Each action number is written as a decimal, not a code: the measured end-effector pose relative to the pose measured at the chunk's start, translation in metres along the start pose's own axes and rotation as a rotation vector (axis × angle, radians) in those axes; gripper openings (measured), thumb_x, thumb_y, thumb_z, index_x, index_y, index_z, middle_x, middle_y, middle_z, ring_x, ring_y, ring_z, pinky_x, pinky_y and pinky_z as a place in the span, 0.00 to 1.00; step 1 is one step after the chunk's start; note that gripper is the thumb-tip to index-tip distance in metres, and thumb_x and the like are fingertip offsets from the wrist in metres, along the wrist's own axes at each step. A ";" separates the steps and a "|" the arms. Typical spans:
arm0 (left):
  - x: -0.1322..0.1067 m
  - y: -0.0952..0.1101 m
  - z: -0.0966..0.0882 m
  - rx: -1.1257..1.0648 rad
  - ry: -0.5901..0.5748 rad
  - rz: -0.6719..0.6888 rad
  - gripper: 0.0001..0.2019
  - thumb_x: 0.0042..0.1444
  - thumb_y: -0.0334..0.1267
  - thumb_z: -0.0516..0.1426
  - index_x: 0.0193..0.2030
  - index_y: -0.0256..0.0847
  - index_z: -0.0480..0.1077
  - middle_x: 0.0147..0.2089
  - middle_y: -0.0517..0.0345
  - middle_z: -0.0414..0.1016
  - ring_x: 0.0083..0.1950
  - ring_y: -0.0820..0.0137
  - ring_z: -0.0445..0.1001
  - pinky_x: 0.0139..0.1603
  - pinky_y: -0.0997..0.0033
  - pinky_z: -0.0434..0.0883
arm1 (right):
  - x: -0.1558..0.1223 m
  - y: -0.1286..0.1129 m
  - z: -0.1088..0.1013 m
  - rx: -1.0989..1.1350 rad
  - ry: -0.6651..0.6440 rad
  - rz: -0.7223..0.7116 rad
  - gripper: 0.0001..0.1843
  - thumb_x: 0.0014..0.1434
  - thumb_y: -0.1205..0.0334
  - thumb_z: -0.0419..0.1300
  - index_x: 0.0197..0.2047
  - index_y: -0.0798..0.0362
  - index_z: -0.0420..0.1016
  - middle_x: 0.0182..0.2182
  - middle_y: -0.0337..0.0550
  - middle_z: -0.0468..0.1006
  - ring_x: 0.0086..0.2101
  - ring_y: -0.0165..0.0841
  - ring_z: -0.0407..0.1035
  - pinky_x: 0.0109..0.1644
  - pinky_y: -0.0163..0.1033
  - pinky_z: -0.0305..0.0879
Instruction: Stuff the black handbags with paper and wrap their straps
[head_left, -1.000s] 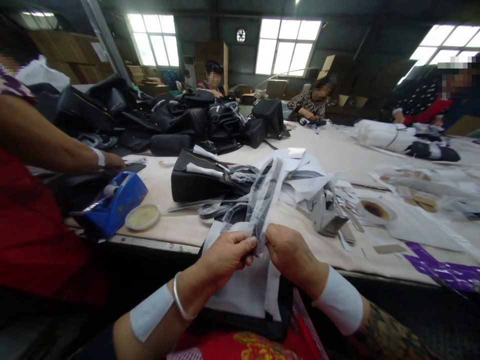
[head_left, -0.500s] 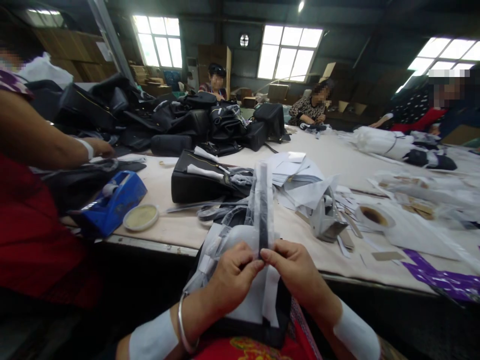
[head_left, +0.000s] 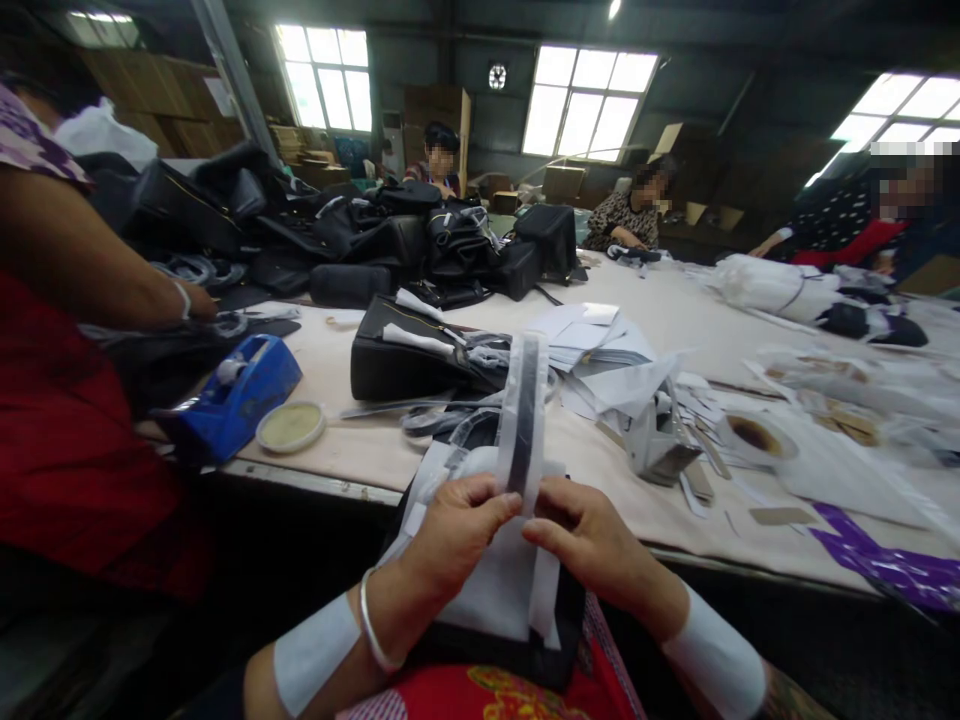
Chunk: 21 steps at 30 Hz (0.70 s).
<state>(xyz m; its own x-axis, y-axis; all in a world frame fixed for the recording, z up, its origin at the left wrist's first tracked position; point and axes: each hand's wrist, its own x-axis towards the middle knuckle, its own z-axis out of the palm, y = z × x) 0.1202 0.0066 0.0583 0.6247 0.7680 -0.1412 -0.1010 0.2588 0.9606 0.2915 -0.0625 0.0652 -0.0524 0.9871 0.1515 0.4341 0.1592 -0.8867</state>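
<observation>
A black bag (head_left: pixel 551 655) with white wrapping sheet (head_left: pixel 487 590) over it rests on my lap against the table edge. From it rises a dark strap (head_left: pixel 531 400) covered in a whitish translucent sleeve. My left hand (head_left: pixel 469 525) pinches the strap near its lower part, thumb in front. My right hand (head_left: pixel 581 530) is at the strap's right edge, its thumb and bent fingers close around the sleeve's side. Its fingertips are partly hidden behind the strap. Further wrapped straps (head_left: pixel 480 425) loop behind my left hand.
Another black bag (head_left: pixel 394 355) lies ahead, beside a stack of white sheets (head_left: pixel 600 335). Tape dispensers stand left, blue (head_left: pixel 240 395), and right, grey (head_left: pixel 660 440). A round dish (head_left: pixel 291 427) sits near the edge. A co-worker's arm (head_left: pixel 97 250) reaches in at left; black bags (head_left: pixel 360 240) pile up behind.
My left thumb has shifted slightly up and left along the strap, and the thumbs are further apart. The strap's sleeve lies flatter around it. The co-worker's hand at left has moved slightly.
</observation>
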 end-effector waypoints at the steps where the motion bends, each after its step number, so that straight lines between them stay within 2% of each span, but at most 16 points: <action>1: -0.003 -0.003 0.000 0.148 0.010 0.123 0.09 0.56 0.41 0.63 0.30 0.38 0.77 0.26 0.60 0.68 0.29 0.74 0.66 0.30 0.75 0.64 | 0.000 -0.001 0.000 0.201 -0.011 0.140 0.19 0.60 0.46 0.63 0.32 0.56 0.74 0.22 0.36 0.65 0.24 0.27 0.57 0.27 0.34 0.53; 3: -0.007 -0.010 0.000 0.387 0.021 0.328 0.09 0.60 0.39 0.61 0.31 0.39 0.79 0.31 0.56 0.72 0.35 0.70 0.70 0.37 0.72 0.67 | 0.002 -0.004 0.003 0.525 0.014 0.368 0.24 0.55 0.41 0.66 0.31 0.57 0.75 0.18 0.30 0.57 0.19 0.23 0.48 0.22 0.32 0.43; 4: -0.009 -0.014 0.000 0.462 0.022 0.397 0.10 0.61 0.39 0.60 0.32 0.40 0.80 0.31 0.55 0.72 0.35 0.69 0.70 0.38 0.71 0.67 | 0.003 -0.006 0.005 0.636 0.046 0.443 0.24 0.53 0.41 0.68 0.30 0.57 0.74 0.16 0.28 0.54 0.18 0.22 0.44 0.21 0.32 0.39; 6: -0.012 -0.019 -0.002 0.534 0.022 0.469 0.10 0.63 0.38 0.58 0.35 0.41 0.81 0.32 0.54 0.71 0.34 0.70 0.70 0.37 0.70 0.67 | 0.004 -0.008 0.009 0.747 0.091 0.497 0.23 0.50 0.44 0.71 0.27 0.57 0.73 0.16 0.27 0.53 0.17 0.21 0.40 0.20 0.32 0.35; 8: -0.014 -0.018 -0.006 0.521 -0.025 0.450 0.09 0.62 0.39 0.59 0.36 0.40 0.80 0.33 0.54 0.71 0.35 0.69 0.70 0.38 0.70 0.67 | 0.003 -0.010 0.011 0.703 0.086 0.437 0.20 0.52 0.47 0.69 0.27 0.57 0.74 0.16 0.29 0.56 0.18 0.22 0.44 0.21 0.32 0.40; 9: -0.014 -0.015 -0.009 0.466 -0.073 0.384 0.09 0.61 0.41 0.60 0.36 0.39 0.79 0.32 0.55 0.70 0.34 0.70 0.69 0.37 0.71 0.66 | 0.002 -0.011 0.010 0.612 0.079 0.370 0.18 0.55 0.49 0.68 0.28 0.57 0.76 0.17 0.31 0.60 0.19 0.23 0.49 0.22 0.32 0.46; 12: -0.009 -0.005 -0.014 0.050 -0.198 -0.001 0.17 0.55 0.52 0.64 0.32 0.37 0.74 0.24 0.64 0.60 0.24 0.78 0.56 0.24 0.77 0.56 | -0.002 -0.009 0.008 0.172 0.047 0.041 0.10 0.62 0.58 0.62 0.33 0.55 0.78 0.26 0.39 0.72 0.28 0.30 0.63 0.33 0.35 0.61; 14: -0.004 -0.001 -0.013 -0.250 -0.201 -0.252 0.22 0.49 0.55 0.67 0.29 0.37 0.69 0.20 0.71 0.51 0.20 0.82 0.44 0.20 0.79 0.44 | -0.004 -0.004 0.008 -0.159 0.021 -0.211 0.10 0.65 0.64 0.57 0.34 0.55 0.77 0.29 0.43 0.73 0.31 0.32 0.65 0.36 0.36 0.62; 15: -0.001 0.000 -0.012 -0.350 -0.183 -0.325 0.22 0.46 0.54 0.69 0.28 0.38 0.66 0.20 0.73 0.48 0.20 0.83 0.41 0.20 0.79 0.42 | -0.004 -0.001 0.008 -0.309 0.014 -0.313 0.12 0.66 0.66 0.54 0.34 0.55 0.77 0.28 0.43 0.73 0.30 0.32 0.64 0.35 0.37 0.61; 17: 0.002 -0.001 -0.008 -0.427 -0.139 -0.364 0.22 0.43 0.49 0.71 0.28 0.39 0.65 0.19 0.74 0.48 0.19 0.83 0.41 0.19 0.79 0.42 | -0.004 0.004 0.009 -0.511 0.029 -0.416 0.16 0.67 0.69 0.50 0.32 0.56 0.76 0.27 0.44 0.72 0.28 0.32 0.62 0.33 0.37 0.59; 18: 0.003 -0.001 -0.006 -0.413 -0.113 -0.336 0.21 0.44 0.48 0.71 0.28 0.39 0.65 0.19 0.74 0.48 0.19 0.82 0.42 0.19 0.79 0.43 | -0.004 0.005 0.009 -0.536 0.042 -0.409 0.16 0.67 0.68 0.50 0.31 0.56 0.76 0.27 0.45 0.71 0.28 0.32 0.62 0.33 0.38 0.59; 19: 0.002 -0.002 -0.004 -0.356 -0.086 -0.280 0.19 0.46 0.49 0.69 0.28 0.38 0.67 0.19 0.73 0.49 0.19 0.82 0.44 0.19 0.78 0.44 | -0.005 0.005 0.008 -0.492 0.047 -0.362 0.15 0.67 0.66 0.51 0.32 0.56 0.76 0.27 0.45 0.72 0.29 0.32 0.62 0.33 0.38 0.60; 21: -0.002 -0.004 -0.002 -0.116 -0.043 -0.084 0.15 0.53 0.47 0.65 0.29 0.37 0.72 0.20 0.68 0.55 0.21 0.79 0.53 0.22 0.77 0.52 | -0.007 0.004 0.005 -0.216 0.005 -0.179 0.13 0.66 0.57 0.57 0.34 0.56 0.77 0.28 0.43 0.71 0.29 0.32 0.63 0.33 0.37 0.61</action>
<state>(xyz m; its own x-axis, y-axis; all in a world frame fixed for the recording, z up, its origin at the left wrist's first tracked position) 0.1179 0.0057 0.0542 0.6671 0.7157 -0.2068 -0.1344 0.3887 0.9115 0.2890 -0.0682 0.0579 -0.1414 0.9433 0.3002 0.6001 0.3229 -0.7318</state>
